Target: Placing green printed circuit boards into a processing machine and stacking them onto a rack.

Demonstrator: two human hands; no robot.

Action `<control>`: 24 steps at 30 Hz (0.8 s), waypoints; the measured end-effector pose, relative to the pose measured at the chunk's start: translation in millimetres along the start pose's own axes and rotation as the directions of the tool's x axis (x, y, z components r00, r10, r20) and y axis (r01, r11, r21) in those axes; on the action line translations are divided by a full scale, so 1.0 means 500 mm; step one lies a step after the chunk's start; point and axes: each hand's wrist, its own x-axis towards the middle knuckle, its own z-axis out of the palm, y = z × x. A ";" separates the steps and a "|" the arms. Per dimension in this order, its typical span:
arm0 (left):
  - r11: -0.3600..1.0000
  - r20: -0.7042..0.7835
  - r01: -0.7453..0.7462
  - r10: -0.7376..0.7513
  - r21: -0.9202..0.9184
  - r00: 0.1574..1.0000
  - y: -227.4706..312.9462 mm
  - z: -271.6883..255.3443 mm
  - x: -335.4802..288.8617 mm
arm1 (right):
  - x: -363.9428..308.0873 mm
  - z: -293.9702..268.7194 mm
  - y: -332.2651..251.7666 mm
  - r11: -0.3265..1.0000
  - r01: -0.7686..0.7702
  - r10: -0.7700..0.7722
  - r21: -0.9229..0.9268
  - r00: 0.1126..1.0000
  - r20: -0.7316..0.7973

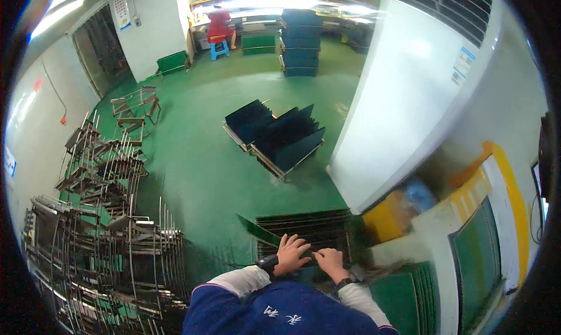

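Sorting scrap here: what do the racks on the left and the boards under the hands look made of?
Racks: bare metal rod, probably steel, thin with grey glints. Boards: thin rigid dark-green sheets on edge, possibly circuit laminate; left hand and right hand rest on them.

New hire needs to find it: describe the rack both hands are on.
From the big white cabinet, drop to the green floor at its near corner. The rack of upright dark panels there lies under the left hand and right hand; the similar rack sits farther out, untouched.
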 end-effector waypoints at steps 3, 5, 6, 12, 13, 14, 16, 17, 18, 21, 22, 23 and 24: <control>0.999 -0.049 -0.005 0.008 0.046 0.999 0.000 0.001 0.000 | -0.010 0.012 -0.001 0.997 0.043 -0.046 -0.060 0.998 -0.041; 0.999 -0.011 -0.003 0.004 0.041 1.000 -0.001 0.000 -0.001 | -0.015 0.019 0.000 0.998 0.052 -0.055 -0.040 0.995 -0.081; 0.999 -0.014 0.001 -0.001 0.041 1.000 -0.001 0.002 0.000 | -0.016 0.021 0.002 0.999 0.047 -0.048 -0.014 0.995 -0.092; 1.000 0.040 0.008 -0.008 0.011 0.999 0.004 -0.002 0.008 | -0.015 0.017 0.007 0.998 0.062 -0.060 0.016 0.989 -0.132; 1.000 0.040 0.012 -0.013 0.012 0.999 0.006 -0.003 0.008 | -0.016 0.015 0.005 0.999 0.050 -0.050 0.005 0.992 -0.113; 1.000 0.040 0.015 -0.015 0.015 0.999 0.005 -0.004 0.010 | -0.015 0.015 0.004 0.999 0.053 -0.051 0.006 0.992 -0.114; 1.000 0.024 0.018 -0.018 0.024 1.000 0.007 0.001 0.005 | -0.016 0.016 0.003 0.999 0.041 -0.041 -0.006 0.991 -0.124; 0.999 0.010 0.018 -0.019 0.031 1.000 0.007 0.002 0.006 | -0.015 0.015 0.003 0.999 0.041 -0.041 -0.006 0.991 -0.126; 0.999 0.010 0.017 -0.017 0.031 1.000 0.007 0.001 0.007 | -0.016 0.014 0.002 0.999 0.037 -0.037 0.003 0.991 -0.126; 1.000 0.029 0.018 -0.018 0.012 0.999 0.009 -0.003 0.008 | -0.018 0.006 -0.004 0.999 0.031 -0.029 0.014 0.992 -0.125; 1.000 0.026 0.015 -0.016 0.018 1.000 0.009 -0.002 0.009 | -0.018 0.002 -0.005 0.999 0.028 -0.026 0.015 0.992 -0.121; 1.000 0.025 0.014 -0.014 0.022 1.000 0.008 -0.001 0.009 | -0.018 0.002 -0.006 1.000 0.026 -0.024 0.016 0.992 -0.123; 1.000 0.028 0.011 -0.011 0.022 1.000 0.008 -0.003 0.008 | -0.018 0.001 -0.006 0.999 0.030 -0.028 0.015 0.993 -0.117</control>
